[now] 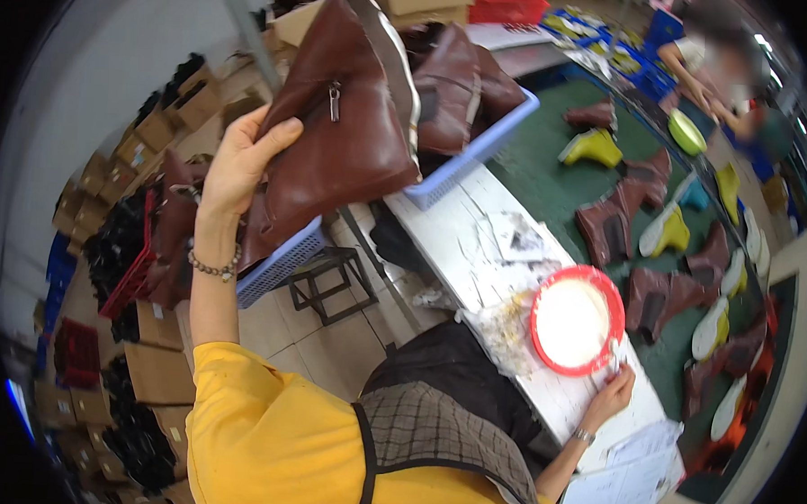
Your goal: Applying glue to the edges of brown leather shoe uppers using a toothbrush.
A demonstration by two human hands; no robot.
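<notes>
Brown boot top (pixel 340 150), seemingly not yet soled, is pinched by the left hand (pixel 235 159); something pale (pixel 616 353) seems held by the right hand (pixel 611 393).

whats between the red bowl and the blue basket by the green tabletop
In the head view, a pale, dark-smudged sheet lies on the white table between the red bowl and basket.

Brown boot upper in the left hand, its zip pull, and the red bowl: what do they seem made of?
Brown boot upper: leather or imitation, smooth with a soft sheen.
Zip pull: probably metal, silvery and shiny.
Red bowl: likely plastic, evenly coloured with a smooth rim.
</notes>
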